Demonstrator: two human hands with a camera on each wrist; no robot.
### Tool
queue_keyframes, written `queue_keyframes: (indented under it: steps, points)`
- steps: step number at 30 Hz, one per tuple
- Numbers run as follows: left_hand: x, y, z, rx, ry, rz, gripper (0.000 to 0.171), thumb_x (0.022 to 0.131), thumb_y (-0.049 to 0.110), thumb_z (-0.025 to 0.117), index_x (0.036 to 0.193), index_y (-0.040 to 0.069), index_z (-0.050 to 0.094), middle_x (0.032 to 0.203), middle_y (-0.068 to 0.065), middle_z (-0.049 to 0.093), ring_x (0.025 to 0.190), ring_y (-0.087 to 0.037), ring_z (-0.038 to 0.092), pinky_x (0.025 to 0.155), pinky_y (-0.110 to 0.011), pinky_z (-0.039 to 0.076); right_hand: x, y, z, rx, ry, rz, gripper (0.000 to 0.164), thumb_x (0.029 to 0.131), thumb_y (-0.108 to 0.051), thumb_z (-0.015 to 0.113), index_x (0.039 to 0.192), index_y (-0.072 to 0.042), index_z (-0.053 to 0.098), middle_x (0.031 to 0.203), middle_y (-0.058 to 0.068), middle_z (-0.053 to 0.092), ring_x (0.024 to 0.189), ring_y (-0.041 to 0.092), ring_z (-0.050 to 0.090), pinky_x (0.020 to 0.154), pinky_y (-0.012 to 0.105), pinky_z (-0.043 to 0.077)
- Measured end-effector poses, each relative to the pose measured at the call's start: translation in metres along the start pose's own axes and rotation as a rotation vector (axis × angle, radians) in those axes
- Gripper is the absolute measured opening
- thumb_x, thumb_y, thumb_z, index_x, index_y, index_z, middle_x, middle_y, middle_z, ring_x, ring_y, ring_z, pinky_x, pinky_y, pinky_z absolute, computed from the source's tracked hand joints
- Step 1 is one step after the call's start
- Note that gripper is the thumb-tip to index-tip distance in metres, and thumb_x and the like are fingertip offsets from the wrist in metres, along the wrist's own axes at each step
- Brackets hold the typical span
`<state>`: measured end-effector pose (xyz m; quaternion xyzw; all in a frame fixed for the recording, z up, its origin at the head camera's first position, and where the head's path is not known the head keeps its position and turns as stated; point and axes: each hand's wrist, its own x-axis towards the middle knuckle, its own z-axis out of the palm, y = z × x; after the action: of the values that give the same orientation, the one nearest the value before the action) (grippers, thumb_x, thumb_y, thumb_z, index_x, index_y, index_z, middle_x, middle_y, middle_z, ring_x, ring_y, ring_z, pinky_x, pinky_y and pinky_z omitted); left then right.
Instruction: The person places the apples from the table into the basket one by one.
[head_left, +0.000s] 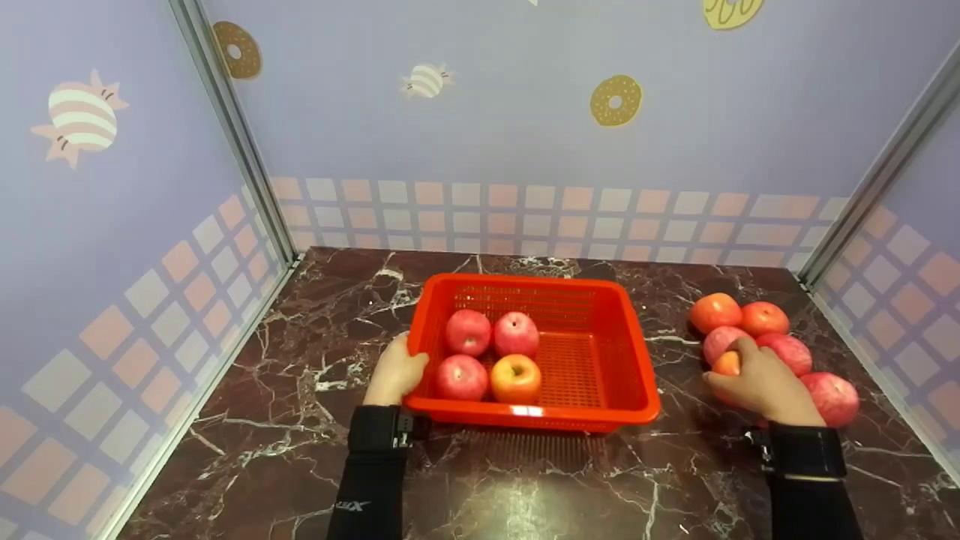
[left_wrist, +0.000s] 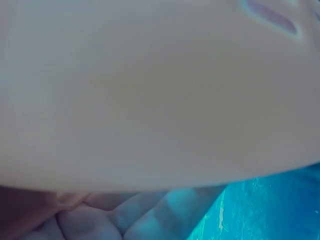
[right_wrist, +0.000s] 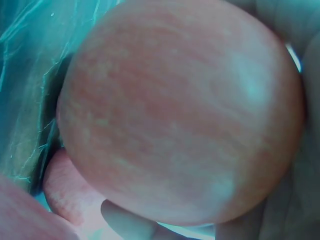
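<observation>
Centrally on a dark marble-patterned tabletop (head_left: 300, 465) sits a red plastic basket (head_left: 600, 367) with slotted walls. Four apples lie in its left half: two pink-red ones at the back (head_left: 493, 332), another pink-red one at front left (head_left: 460, 377), and a yellow-orange apple (head_left: 516, 379) at front right, all touching or nearly touching. The basket's right half is bare.

At the left, the left hand (head_left: 395, 373) holds the basket's left rim, thumb hooked over the edge and fingers down the outer wall. The left wrist view shows only a blurred pale surface and fingertips (left_wrist: 125, 220).

To the right of the basket, well apart from it, a cluster of red and orange fruit (head_left: 739, 316) lies on the table. The right hand (head_left: 765, 382) rests on this cluster, fingers curled round an orange-pink apple (head_left: 726, 364). The right wrist view shows that apple (right_wrist: 180, 110) filling the palm, gripped by the fingers.

Lilac panels printed with doughnuts (head_left: 615, 100) and striped sweets enclose the table.
</observation>
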<state>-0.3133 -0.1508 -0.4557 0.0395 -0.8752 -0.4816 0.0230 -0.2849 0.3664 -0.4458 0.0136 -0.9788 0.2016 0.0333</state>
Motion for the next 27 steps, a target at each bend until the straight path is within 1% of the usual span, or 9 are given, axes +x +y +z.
queue_keyframes:
  steps: [3,9,12,18,20,22,23,25,27]
  points:
    - [0.000,0.000,0.000,-0.004,0.004,0.001,0.044,0.088,0.003,0.051,0.129,-0.010,0.058,0.121,-0.028,0.068,0.111,-0.040,0.064,0.102,-0.053,0.050,0.000,-0.003,-0.001,0.006,0.006,-0.009,0.060,0.086,-0.040,0.074,0.121,0.002,0.049,0.105,0.026,0.061,0.098,0.041,0.056,0.080,0.051,0.049]
    - [-0.001,0.001,0.000,0.005,0.005,0.003,0.044,0.089,0.003,0.051,0.129,-0.011,0.058,0.121,-0.029,0.068,0.111,-0.041,0.064,0.102,-0.053,0.050,-0.001,-0.006,-0.003,0.010,0.018,-0.023,0.055,0.087,-0.041,0.074,0.118,-0.002,0.051,0.102,0.020,0.060,0.096,0.036,0.056,0.076,0.042,0.047]
    - [-0.001,0.000,-0.001,0.008,0.006,-0.001,0.043,0.089,0.004,0.051,0.129,-0.010,0.059,0.122,-0.029,0.068,0.112,-0.041,0.064,0.103,-0.053,0.050,0.000,-0.009,-0.005,0.015,0.019,-0.031,0.055,0.088,-0.043,0.074,0.118,-0.003,0.052,0.103,0.020,0.060,0.097,0.037,0.056,0.077,0.042,0.046]
    - [-0.001,-0.001,0.001,-0.003,-0.007,-0.010,0.046,0.089,0.003,0.050,0.134,-0.008,0.057,0.124,-0.028,0.067,0.114,-0.040,0.064,0.104,-0.053,0.050,0.006,-0.017,-0.009,0.020,0.038,-0.057,0.050,0.087,-0.041,0.075,0.113,-0.004,0.054,0.099,0.019,0.061,0.089,0.031,0.060,0.075,0.040,0.048]
    - [-0.001,-0.001,0.001,-0.001,-0.008,-0.011,0.046,0.089,0.003,0.050,0.134,-0.008,0.057,0.125,-0.028,0.067,0.114,-0.041,0.064,0.104,-0.053,0.050,0.009,-0.022,-0.012,0.015,0.028,-0.056,0.055,0.088,-0.042,0.074,0.119,-0.001,0.053,0.103,0.022,0.061,0.091,0.034,0.062,0.078,0.044,0.051]
    - [-0.001,-0.001,0.001,0.007,-0.007,-0.009,0.046,0.089,0.003,0.050,0.133,-0.009,0.057,0.124,-0.028,0.067,0.114,-0.041,0.064,0.103,-0.053,0.050,0.011,-0.027,-0.014,0.018,0.010,-0.049,0.065,0.089,-0.043,0.072,0.128,0.004,0.050,0.109,0.026,0.060,0.096,0.037,0.062,0.082,0.049,0.051]
    - [-0.001,-0.001,0.001,0.010,-0.006,-0.007,0.045,0.089,0.003,0.051,0.132,-0.009,0.058,0.123,-0.028,0.067,0.113,-0.041,0.064,0.103,-0.053,0.050,0.013,-0.029,-0.015,0.018,0.009,-0.050,0.067,0.089,-0.042,0.072,0.130,0.005,0.049,0.110,0.027,0.060,0.096,0.038,0.062,0.083,0.051,0.051]
    - [-0.001,0.000,0.000,0.017,-0.001,-0.002,0.043,0.089,0.004,0.051,0.129,-0.009,0.059,0.122,-0.028,0.068,0.111,-0.040,0.064,0.102,-0.053,0.051,0.016,-0.034,-0.017,0.022,0.013,-0.059,0.069,0.088,-0.039,0.071,0.134,0.007,0.047,0.111,0.028,0.059,0.097,0.038,0.061,0.084,0.051,0.051]
    - [0.000,0.000,0.000,0.021,0.004,0.001,0.042,0.088,0.004,0.051,0.127,-0.010,0.060,0.120,-0.028,0.068,0.109,-0.039,0.064,0.101,-0.052,0.051,0.018,-0.039,-0.018,0.032,0.028,-0.076,0.065,0.087,-0.035,0.072,0.132,0.005,0.049,0.109,0.025,0.059,0.094,0.035,0.061,0.082,0.047,0.050]
